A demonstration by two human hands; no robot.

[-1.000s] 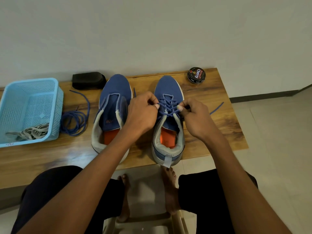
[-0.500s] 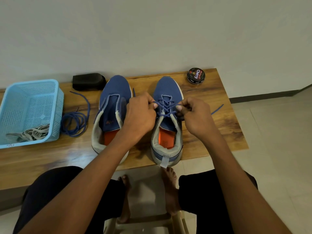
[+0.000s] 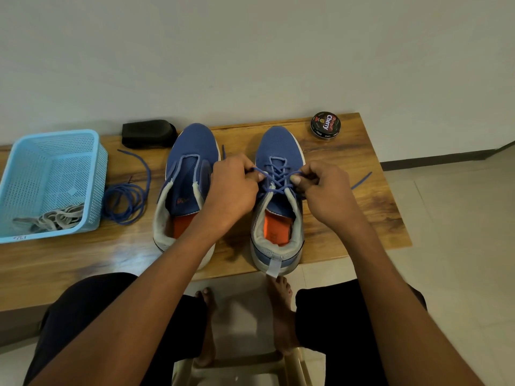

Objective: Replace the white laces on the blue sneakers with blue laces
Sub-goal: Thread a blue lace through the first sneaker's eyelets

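You're roughly halfway: both hands, left grip [image 3: 237, 188] and right grip [image 3: 323, 190], pinch the blue lace [image 3: 274, 178] seemingly near the right sneaker's [image 3: 278, 196] top eyelets, while the left sneaker [image 3: 189, 174] sits unlaced, its spare lace [image 3: 125, 199] coiled on the surface [image 3: 348, 174], white laces [image 3: 53, 220] in the basket [image 3: 55, 140]

A round black polish tin [image 3: 325, 125] with "Cherry" on its lid sits beyond my right hand [image 3: 323, 190], near the far right corner of the wooden table [image 3: 348, 162]. Beyond my left hand [image 3: 234, 190] and to its left, a black oblong case [image 3: 147, 133] lies against the pale wall [image 3: 250, 51]. Further left of that hand, well apart from it, stands a light blue perforated basket [image 3: 94, 176]. Below both hands, past the table's near edge, my bare feet [image 3: 282, 310] rest on a pale stool [image 3: 239, 366], between my legs in black shorts [image 3: 92, 310]. To the right of my right hand, tiled floor [image 3: 459, 246] meets a dark baseboard [image 3: 446, 158].
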